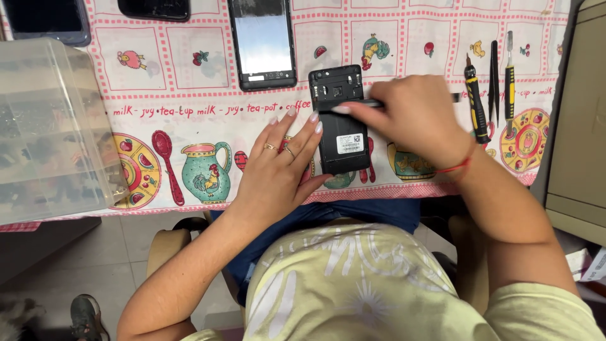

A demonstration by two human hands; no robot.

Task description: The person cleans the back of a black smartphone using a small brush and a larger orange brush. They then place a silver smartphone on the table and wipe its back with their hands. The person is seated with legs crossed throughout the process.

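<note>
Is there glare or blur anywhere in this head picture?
Head view: even, soft light; pale glare on the phone screen at the top; opened phone sharp; right hand and its tool slightly blurred; plastic box hazy.

You are at a home phone-repair station: patterned tablecloth (189, 95), opened phones (262, 44), precision screwdrivers (475, 104), clear parts box (53, 126).

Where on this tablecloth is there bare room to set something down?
Free: the stretch between the plastic box and the left hand, below the phone with the pale screen. Crowded: around the opened phone under the right hand, and by the tools.
</note>
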